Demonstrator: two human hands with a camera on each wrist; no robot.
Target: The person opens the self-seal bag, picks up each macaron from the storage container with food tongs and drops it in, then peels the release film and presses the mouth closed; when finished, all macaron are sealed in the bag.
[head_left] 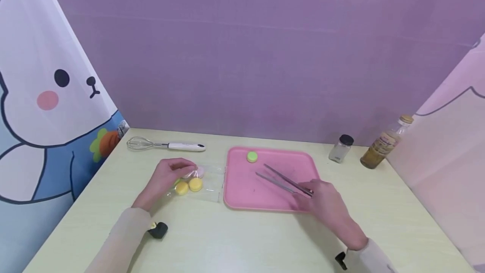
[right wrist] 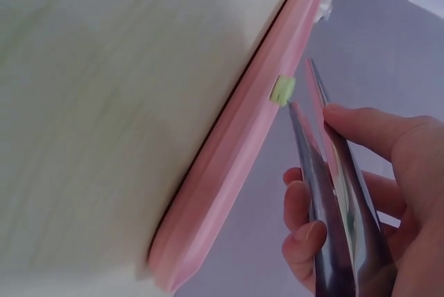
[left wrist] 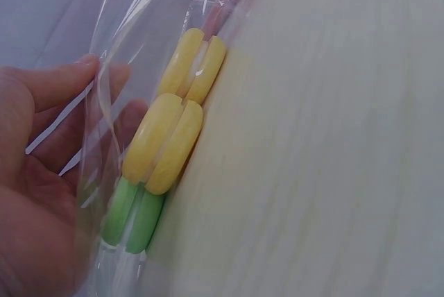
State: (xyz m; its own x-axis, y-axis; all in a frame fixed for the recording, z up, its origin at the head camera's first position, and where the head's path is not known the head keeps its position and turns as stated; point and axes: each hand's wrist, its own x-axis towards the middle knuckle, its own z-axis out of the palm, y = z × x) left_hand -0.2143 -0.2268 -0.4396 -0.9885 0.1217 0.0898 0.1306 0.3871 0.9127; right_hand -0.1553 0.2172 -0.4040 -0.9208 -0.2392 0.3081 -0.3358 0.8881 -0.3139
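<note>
My left hand (head_left: 166, 178) pinches the film of a clear plastic bag (head_left: 213, 184) between thumb and fingertips, left of the pink tray (head_left: 238, 199). Inside the bag lie two yellow macarons (head_left: 195, 184), a pale pink macaron (head_left: 198, 172) partly behind the fingers, and a green macaron (left wrist: 134, 217), best seen in the left wrist view. One light green macaron (head_left: 251, 156) sits on the tray near its back edge. Metal tongs (head_left: 278, 182) are held in my right hand (head_left: 327, 205), their tips apart above the tray with nothing between them.
A whisk (head_left: 166, 145) with a white handle lies at the table's back left. Toward the back right stand a small black-lidded jar (head_left: 341, 148) and a corked bottle of brown liquid (head_left: 384, 143). A purple wall (head_left: 246, 62) rises behind the table.
</note>
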